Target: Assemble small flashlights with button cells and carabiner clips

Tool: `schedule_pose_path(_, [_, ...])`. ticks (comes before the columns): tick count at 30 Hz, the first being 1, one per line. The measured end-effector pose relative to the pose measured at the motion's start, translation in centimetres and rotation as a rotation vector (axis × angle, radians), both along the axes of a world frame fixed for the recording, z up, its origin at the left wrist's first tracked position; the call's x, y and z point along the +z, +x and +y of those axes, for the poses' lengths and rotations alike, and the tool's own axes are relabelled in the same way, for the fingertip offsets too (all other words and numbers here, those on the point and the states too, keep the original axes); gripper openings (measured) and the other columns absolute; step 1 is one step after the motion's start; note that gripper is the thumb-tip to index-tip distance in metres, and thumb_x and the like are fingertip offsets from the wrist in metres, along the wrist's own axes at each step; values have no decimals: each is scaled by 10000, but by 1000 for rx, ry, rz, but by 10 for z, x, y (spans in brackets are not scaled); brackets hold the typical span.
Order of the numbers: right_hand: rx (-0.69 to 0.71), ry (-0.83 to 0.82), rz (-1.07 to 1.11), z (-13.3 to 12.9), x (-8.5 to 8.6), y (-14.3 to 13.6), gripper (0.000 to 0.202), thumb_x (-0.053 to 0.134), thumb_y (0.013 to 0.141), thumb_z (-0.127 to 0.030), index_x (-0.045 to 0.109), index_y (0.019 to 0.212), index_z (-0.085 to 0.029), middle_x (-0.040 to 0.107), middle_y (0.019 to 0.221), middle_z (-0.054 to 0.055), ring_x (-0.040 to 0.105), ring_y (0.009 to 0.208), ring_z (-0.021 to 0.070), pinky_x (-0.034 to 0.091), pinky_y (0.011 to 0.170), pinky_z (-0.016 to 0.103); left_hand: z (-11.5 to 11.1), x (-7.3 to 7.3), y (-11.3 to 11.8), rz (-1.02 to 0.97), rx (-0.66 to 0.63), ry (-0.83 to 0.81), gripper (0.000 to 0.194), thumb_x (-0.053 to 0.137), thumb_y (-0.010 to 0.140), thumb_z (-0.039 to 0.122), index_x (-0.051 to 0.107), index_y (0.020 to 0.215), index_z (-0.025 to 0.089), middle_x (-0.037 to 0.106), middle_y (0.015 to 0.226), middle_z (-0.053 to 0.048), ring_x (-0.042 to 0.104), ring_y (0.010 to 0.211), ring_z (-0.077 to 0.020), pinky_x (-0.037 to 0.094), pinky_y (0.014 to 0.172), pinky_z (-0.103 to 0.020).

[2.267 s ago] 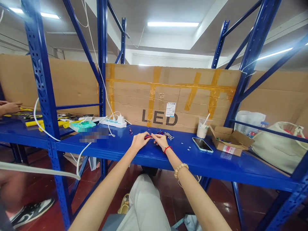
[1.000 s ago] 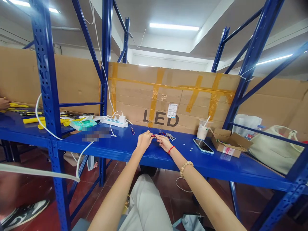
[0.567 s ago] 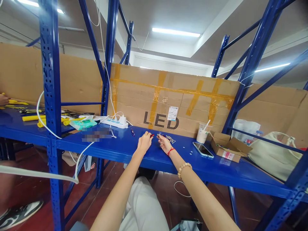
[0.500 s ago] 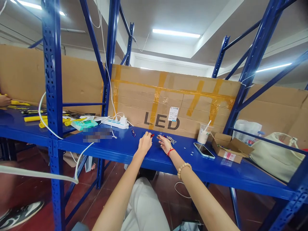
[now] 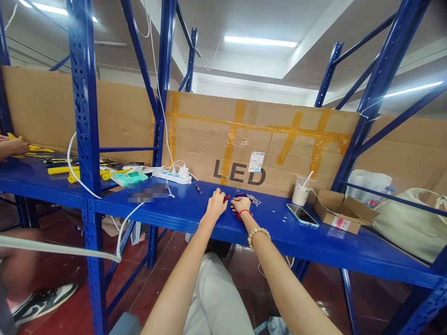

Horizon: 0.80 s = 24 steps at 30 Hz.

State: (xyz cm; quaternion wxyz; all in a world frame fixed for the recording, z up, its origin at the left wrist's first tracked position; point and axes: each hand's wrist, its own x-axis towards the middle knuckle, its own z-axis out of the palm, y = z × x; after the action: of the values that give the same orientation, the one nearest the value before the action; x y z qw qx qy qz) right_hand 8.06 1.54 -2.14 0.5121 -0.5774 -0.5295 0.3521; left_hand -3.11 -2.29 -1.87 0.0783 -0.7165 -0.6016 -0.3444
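Note:
Over the blue table (image 5: 181,204), my left hand (image 5: 217,203) is closed on a small red item (image 5: 226,197) that pokes out at its right side. Just to the right, my right hand (image 5: 240,204) has its fingers curled down near the tabletop; what they hold, if anything, is hidden. Small metal clips (image 5: 253,200) lie right beside and behind my right hand, with some dark bits near them. A small dark purple piece (image 5: 198,189) lies by itself to the left of my left hand.
A white power strip (image 5: 172,176) and a green packet (image 5: 130,179) are at the left. To the right are a phone (image 5: 302,215), a cup with a straw (image 5: 301,191), an open carton (image 5: 337,211) and a pale bag (image 5: 408,221). Another person's hand (image 5: 16,146) shows at far left.
My right hand has turned palm down and its fingers have curled in close to the clips. The view has shifted slightly. My left hand keeps the red item.

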Motion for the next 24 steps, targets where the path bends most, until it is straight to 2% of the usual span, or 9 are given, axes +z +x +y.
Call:
schedule_pose_path(3, [35,-85,0,0,1,0,291,531,893,-303,535,1131,-136,558,1105,84,578,925,187,508,777,373,1,1,0,-11,-2,25,143,500,830,236,574,919,152,510,1081,-113,522,1014,-232,484,729,-309])
schedule_pose_path(7, [86,-76,47,-6,6,2,280,530,895,-302,540,1118,-134,566,1081,79,584,900,178,515,756,359,-3,4,0,-7,-41,74,150,498,828,270,591,843,152,535,1006,-88,543,954,-204,476,724,-281])
schedule_pose_path(12, [151,15,181,-15,12,11,262,533,891,-344,578,1022,-121,611,930,48,594,696,108,519,583,242,-8,7,0,24,-99,119,224,461,854,294,615,761,160,544,935,-56,553,877,-152,462,712,-236])
schedule_pose_path(16, [242,51,258,-19,12,16,360,642,769,-464,662,897,-128,654,790,52,541,514,61,414,374,136,-5,6,0,39,-125,119,233,517,825,299,611,671,152,527,884,-46,547,816,-136,455,710,-235])
schedule_pose_path(20, [338,61,263,-20,10,15,309,797,587,-363,691,743,-118,626,608,21,505,452,59,345,315,118,-4,7,0,45,-131,103,264,538,813,319,586,611,156,507,835,-30,543,756,-122,439,641,-223])
schedule_pose_path(22, [346,77,271,-19,9,15,284,811,557,-327,688,699,-115,608,557,9,482,426,52,318,303,115,-6,8,0,49,-125,90,290,534,818,333,566,591,155,506,829,-25,546,732,-114,420,598,-213])
schedule_pose_path(24, [324,101,289,-17,10,15,263,790,588,-333,683,686,-114,608,549,13,463,400,46,300,293,116,-8,9,0,53,-118,75,300,526,824,370,560,610,162,512,837,-18,551,722,-112,399,565,-209])
